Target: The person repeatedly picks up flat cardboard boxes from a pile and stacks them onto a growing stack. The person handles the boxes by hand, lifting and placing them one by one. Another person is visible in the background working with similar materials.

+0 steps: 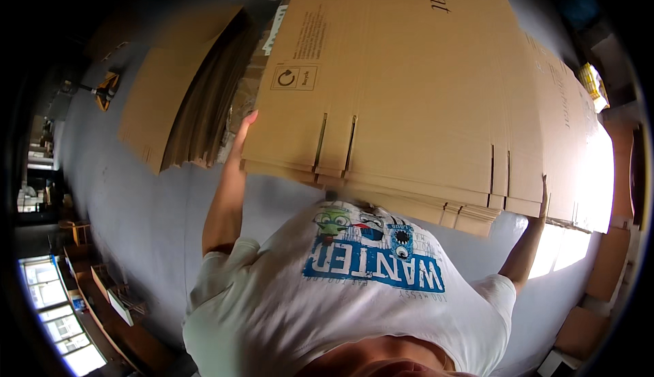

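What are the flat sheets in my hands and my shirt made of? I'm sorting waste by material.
The flattened boxes: corrugated cardboard, matte brown, judging by the layered edges, cut flap slots and fold creases. The T-shirt: seemingly soft knit fabric, probably cotton, white with a printed graphic; it wrinkles loosely.

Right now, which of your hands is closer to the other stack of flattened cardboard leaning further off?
Left. My left hand grips the carried cardboard sheets beside that leaning stack; my right hand holds their far edge.

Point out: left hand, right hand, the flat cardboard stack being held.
left hand (246, 123), head view, on its fingers at the stack's left edge
right hand (543, 196), head view, fingers at the right edge
flat cardboard stack (409, 84), head view, top sheet's middle
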Motion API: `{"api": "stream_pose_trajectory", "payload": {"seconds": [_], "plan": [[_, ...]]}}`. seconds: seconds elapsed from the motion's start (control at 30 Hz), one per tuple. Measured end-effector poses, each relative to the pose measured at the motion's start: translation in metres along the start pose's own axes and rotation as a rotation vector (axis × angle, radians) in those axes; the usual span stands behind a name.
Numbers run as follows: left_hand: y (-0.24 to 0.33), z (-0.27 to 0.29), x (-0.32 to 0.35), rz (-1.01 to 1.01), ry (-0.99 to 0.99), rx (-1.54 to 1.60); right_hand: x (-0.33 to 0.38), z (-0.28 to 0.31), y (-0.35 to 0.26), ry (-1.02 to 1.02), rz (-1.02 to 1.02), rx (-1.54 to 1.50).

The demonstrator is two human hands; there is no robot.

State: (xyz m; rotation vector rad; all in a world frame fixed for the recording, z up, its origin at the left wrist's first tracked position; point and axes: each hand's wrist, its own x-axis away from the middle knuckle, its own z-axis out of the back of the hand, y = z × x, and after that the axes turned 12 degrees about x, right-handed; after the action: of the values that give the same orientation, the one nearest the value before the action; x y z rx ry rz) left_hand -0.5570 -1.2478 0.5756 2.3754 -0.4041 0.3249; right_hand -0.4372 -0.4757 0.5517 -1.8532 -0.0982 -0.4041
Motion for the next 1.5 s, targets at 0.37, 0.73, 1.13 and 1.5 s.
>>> {"api": "stream_pose_trajectory", "payload": {"seconds": [0.37, 0.73, 1.13, 1.5], "plan": [[0.018, -0.037, -0.008, -0.091, 0.188, -0.791, 0.003, -0.025, 0.005, 0.349, 0.050, -0.169], [0.000, -0.056, -0.014, -0.223, 0.083, -1.013, 0.000, 0.034, 0.045, 0.391, 0.117, 0.095], [-0.034, -0.078, 0.000, -0.633, 0.870, -1.807, 0.069, -0.094, -0.068, 0.537, 0.387, 1.213], [-0.048, -0.093, 0.004, -0.599, 1.102, -1.710, 0.028, -0.037, -0.051, 0.461, 0.405, 1.186]]}}
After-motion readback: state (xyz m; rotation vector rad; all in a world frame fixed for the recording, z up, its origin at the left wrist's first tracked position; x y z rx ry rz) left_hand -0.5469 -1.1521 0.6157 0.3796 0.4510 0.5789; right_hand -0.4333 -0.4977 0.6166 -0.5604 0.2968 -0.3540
